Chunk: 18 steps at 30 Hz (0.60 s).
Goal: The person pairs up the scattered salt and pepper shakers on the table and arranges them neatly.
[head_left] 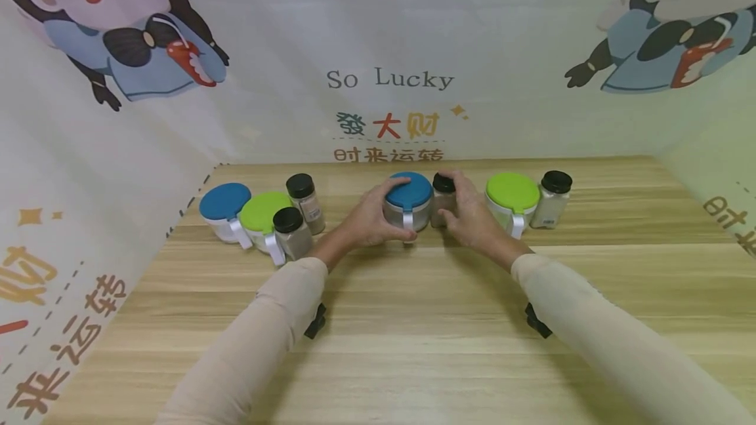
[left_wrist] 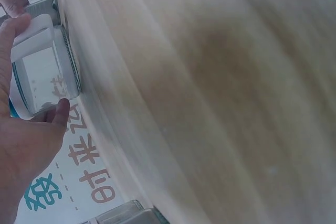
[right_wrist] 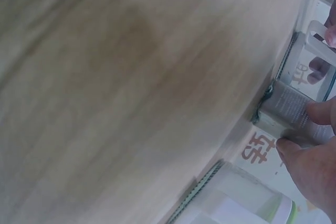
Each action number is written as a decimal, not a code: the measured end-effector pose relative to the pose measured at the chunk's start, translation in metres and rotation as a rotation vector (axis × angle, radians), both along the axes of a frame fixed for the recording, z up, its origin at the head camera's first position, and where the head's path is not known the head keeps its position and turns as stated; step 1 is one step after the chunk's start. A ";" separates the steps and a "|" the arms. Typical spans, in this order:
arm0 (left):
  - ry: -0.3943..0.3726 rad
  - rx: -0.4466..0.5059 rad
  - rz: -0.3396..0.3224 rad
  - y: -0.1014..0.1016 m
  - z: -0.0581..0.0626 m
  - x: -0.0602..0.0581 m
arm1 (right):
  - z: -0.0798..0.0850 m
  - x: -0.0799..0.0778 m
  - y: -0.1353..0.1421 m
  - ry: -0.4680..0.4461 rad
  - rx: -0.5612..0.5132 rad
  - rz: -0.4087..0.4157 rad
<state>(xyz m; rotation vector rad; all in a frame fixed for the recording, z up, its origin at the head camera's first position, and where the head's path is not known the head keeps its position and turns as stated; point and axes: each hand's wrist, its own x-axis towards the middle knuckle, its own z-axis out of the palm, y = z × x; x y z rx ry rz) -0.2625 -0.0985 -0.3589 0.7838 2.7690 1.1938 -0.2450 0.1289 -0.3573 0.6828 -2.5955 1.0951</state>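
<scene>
In the head view, my left hand (head_left: 367, 218) grips a clear seasoning jar (head_left: 409, 193) with a blue lid and white handle, thumb near the handle and fingers around its far left side. My right hand (head_left: 474, 218) holds a black-capped spice bottle (head_left: 440, 202) just right of that jar. Both stand upright at the back of the table. The left wrist view shows the jar's clear wall (left_wrist: 44, 77) between the left thumb and fingers. Printed text covers the side of the spice bottle (right_wrist: 287, 103) in the right wrist view, where right fingers and thumb pinch it.
Right of my hands stand a green-lidded jar (head_left: 512, 194) and another black-capped bottle (head_left: 552, 201). On the left are a blue-lidded jar (head_left: 226, 202), a green-lidded jar (head_left: 262, 212) and two black-capped bottles, one front (head_left: 293, 233), one behind (head_left: 307, 203). A printed cloth (head_left: 390, 31) hangs behind the wooden table (head_left: 413, 359).
</scene>
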 end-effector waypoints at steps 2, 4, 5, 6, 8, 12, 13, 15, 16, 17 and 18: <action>-0.001 -0.008 0.006 -0.001 0.000 0.000 | 0.000 0.000 -0.001 -0.002 -0.002 0.001; -0.001 -0.010 0.006 -0.001 0.000 0.001 | 0.001 -0.001 -0.001 -0.004 -0.001 0.003; 0.000 -0.007 0.004 -0.001 0.000 0.001 | 0.001 -0.001 -0.001 -0.006 -0.001 0.005; 0.001 -0.005 0.003 -0.001 0.000 0.001 | 0.002 -0.001 -0.001 -0.011 0.000 0.008; 0.008 -0.004 -0.003 -0.001 0.000 0.001 | 0.003 -0.001 0.000 -0.010 0.011 0.019; 0.008 -0.034 -0.008 -0.001 -0.002 0.003 | 0.005 0.000 0.002 -0.008 0.081 0.037; 0.010 -0.038 -0.003 -0.002 -0.003 0.005 | 0.006 0.000 0.003 -0.018 0.101 0.036; 0.020 -0.028 0.011 -0.003 -0.003 0.009 | 0.008 0.002 0.005 -0.033 0.116 0.035; 0.033 -0.017 0.017 -0.004 -0.003 0.012 | 0.008 0.003 0.006 -0.031 0.119 0.033; 0.052 0.000 0.019 -0.005 -0.002 0.015 | 0.009 0.004 0.007 -0.018 0.118 0.032; 0.071 0.015 0.019 -0.006 0.000 0.018 | 0.010 0.005 0.007 -0.005 0.109 0.032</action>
